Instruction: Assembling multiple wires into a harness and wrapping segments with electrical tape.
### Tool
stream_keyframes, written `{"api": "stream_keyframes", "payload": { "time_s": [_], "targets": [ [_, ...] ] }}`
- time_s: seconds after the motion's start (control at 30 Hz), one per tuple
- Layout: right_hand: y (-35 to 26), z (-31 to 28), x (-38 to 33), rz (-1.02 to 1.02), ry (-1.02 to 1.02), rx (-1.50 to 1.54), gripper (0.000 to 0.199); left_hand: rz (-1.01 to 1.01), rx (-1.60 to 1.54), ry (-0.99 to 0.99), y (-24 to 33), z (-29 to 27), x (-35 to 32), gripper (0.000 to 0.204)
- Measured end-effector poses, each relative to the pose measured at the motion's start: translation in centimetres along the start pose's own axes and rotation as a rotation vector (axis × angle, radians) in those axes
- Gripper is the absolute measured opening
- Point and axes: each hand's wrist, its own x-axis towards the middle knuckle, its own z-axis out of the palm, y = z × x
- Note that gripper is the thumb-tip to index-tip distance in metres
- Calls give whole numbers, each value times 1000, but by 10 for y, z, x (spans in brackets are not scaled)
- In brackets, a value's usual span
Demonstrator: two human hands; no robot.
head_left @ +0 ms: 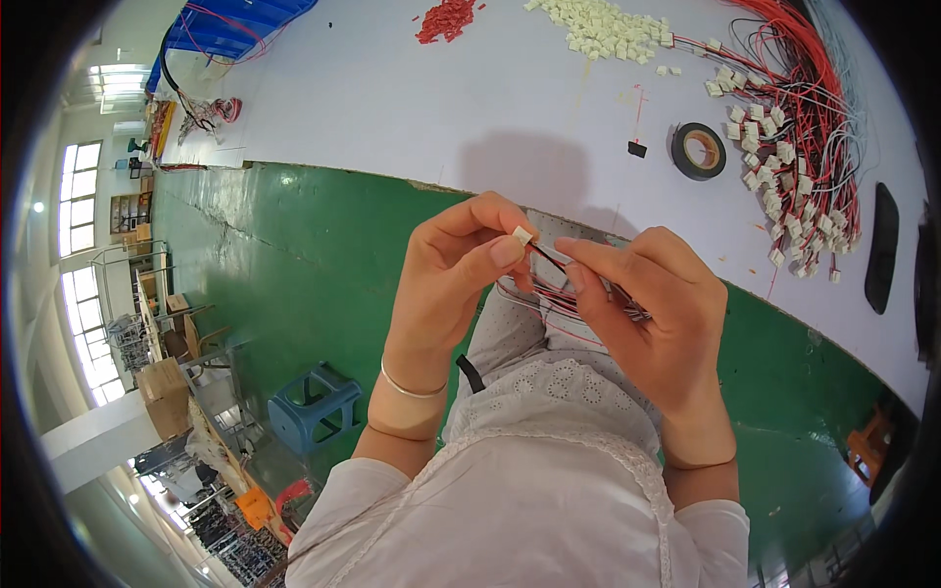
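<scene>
Between the thumb and forefinger of my left hand is a small white connector housing. A black wire runs from the connector to my right hand, whose thumb and forefinger pinch it. Several thin red, black and pale wires stretch between the hands, over my lap; part of them is hidden by my right fingers. Both hands are held just in front of the table edge, close together.
The white table carries a heap of white connectors, small red pieces, a roll of black tape and a bundle of wires with connectors. A blue bin is far left. A blue stool stands on the green floor.
</scene>
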Motion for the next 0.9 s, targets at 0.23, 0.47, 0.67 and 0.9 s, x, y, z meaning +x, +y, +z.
{"api": "stream_keyframes", "payload": {
  "time_s": [0.23, 0.47, 0.67, 0.9],
  "targets": [
    [0, 1, -1, 5, 30, 15, 29, -1, 6, 21, -1, 1, -1, 12],
    [1, 3, -1, -7, 40, 13, 29, 1, 10, 23, -2, 1, -2, 11],
    [3, 4, 0, -17, 32, 8, 28, 49, 82, 63, -1, 4, -3, 9],
    [-1, 6, 0, 157, -18, 213, 19, 120, 158, 49, -4, 4, -5, 10]
  ]
}}
